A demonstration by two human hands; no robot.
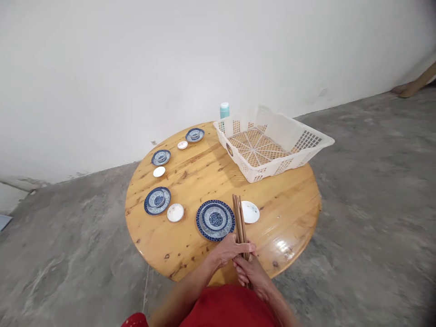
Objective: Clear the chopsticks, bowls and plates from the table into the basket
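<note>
A bundle of several brown wooden chopsticks (240, 218) points away from me over the near side of the table. My left hand (233, 248) is closed around the bundle, its thumb lying across the sticks. Just below it, my right hand (250, 270) also grips the chopsticks, nearer their lower ends. Left of the bundle sits a blue-patterned plate with a matching bowl (215, 220) on it. A small white dish (250, 212) lies to the right, partly behind the sticks.
The round wooden table (200, 175) carries a white plastic basket (272, 170) at the back right, with a turquoise bottle (224, 110) behind it. Along the left edge stand more blue plates with bowls (157, 200), each beside a small white dish (175, 212). A white wall (136, 68) rises behind.
</note>
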